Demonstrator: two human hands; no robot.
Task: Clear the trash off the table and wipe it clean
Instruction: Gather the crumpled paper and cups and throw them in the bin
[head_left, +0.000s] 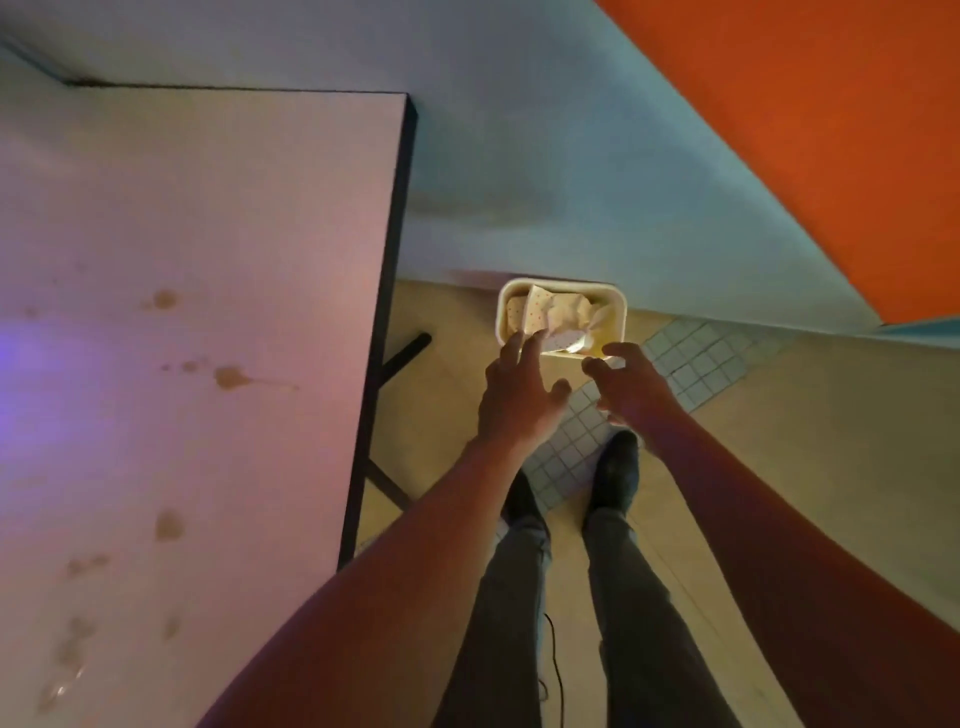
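The table (208, 208) fills the left side of the view, its pale top marked with brownish spill stains (231, 376) scattered from the middle down toward the near edge, some of them glistening wet at the bottom left. A dark edge band runs along its right side, and a dark table leg (402, 353) shows beneath it against the floor.

To the right of the table, a small cream bin (506, 312) stands on the floor against the wall, holding crumpled paper trash (550, 312) with a dotted pattern. The left hand (519, 395) hangs above the bin's near rim, fingers spread and straight, its grip wide and holding nothing; the fingertips overlap the paper in the view, though I cannot tell whether they touch it. Just beside it, the right hand (628, 387) is over the bin's near right corner, fingers loosely bent, grip wide and holding nothing.

Below the hands, two dark shoes (615, 470) stand on a floor of beige and small pale tiles (691, 364). An orange wall panel (805, 130) fills the upper right.
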